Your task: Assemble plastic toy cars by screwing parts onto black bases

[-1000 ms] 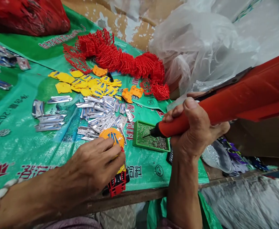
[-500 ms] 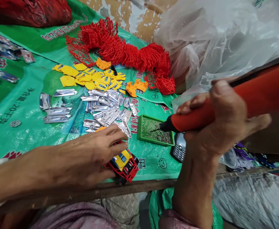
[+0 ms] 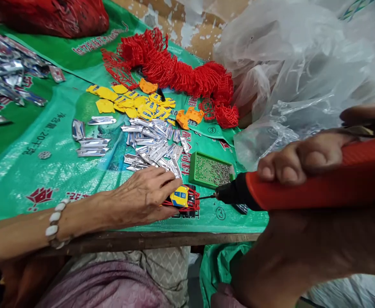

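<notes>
My left hand (image 3: 144, 196) presses a small red-and-yellow plastic assembly (image 3: 184, 199) flat on the green sheet (image 3: 30, 171) near the table's front edge. My right hand (image 3: 306, 162) grips a red electric screwdriver (image 3: 319, 184) held nearly level. The screwdriver's dark tip touches the right side of the assembly. Just behind the tip sits a small green tray (image 3: 209, 171) with several tiny screws in it.
Behind my left hand lie a heap of silver metal strips (image 3: 152, 145), yellow and orange plastic pieces (image 3: 136, 102) and a pile of red plastic frames (image 3: 174, 72). More silver pieces (image 3: 4, 72) lie far left. Clear plastic bags (image 3: 296, 68) fill the right.
The screwdriver tip left the green screw tray and came down to the red-and-yellow assembly. My left hand laid the assembly flat and shifted it right. The view moved closer to my right hand.
</notes>
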`<state>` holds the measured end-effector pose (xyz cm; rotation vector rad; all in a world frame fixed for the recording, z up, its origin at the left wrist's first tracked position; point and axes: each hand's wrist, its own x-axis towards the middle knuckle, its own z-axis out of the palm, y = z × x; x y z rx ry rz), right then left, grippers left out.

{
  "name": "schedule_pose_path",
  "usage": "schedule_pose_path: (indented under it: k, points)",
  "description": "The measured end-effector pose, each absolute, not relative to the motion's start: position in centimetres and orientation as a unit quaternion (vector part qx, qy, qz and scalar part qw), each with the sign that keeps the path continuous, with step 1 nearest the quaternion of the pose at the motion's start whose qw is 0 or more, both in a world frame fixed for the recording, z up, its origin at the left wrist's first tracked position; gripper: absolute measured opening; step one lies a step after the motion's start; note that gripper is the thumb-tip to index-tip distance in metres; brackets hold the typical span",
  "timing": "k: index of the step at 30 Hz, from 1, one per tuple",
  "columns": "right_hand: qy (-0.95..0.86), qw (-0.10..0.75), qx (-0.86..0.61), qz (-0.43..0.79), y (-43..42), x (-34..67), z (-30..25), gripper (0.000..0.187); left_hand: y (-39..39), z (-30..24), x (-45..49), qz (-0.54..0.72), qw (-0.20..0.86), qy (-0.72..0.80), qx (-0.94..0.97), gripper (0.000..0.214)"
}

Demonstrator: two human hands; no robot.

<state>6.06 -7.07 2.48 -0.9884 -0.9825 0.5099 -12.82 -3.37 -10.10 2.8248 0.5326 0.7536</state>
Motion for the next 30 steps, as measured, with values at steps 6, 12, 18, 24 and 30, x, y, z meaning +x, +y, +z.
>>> schedule_pose_path:
  k: [6, 12, 18, 24, 30]
  points:
    - [-0.494, 0.690, -0.452, 0.274, -7.9, 4.5, 2.3, 0.028, -3.3, -9.9, -12.7, 0.258, 0.086, 0.172, 0.947, 0.031]
    - [-0.475, 0.701, -0.466, 0.257, -8.0, 4.5, 2.4, 0.028, -3.2, -10.7, -12.9, 0.272, 0.089, 0.167, 0.944, 0.034]
    - [-0.476, 0.700, -0.470, 0.250, -8.0, 4.1, 2.1, 0.028, -3.1, -10.6, -12.7, 0.276, 0.081, 0.168, 0.943, 0.031]
    - [-0.495, 0.700, -0.461, 0.227, -8.5, 3.8, 2.0, 0.030, -3.2, -10.6, -12.6, 0.282, 0.089, 0.169, 0.940, 0.033]
    - [-0.512, 0.670, -0.481, 0.240, -9.2, 3.6, 1.9, 0.024, -3.1, -10.8, -12.5, 0.286, 0.091, 0.168, 0.939, 0.034]
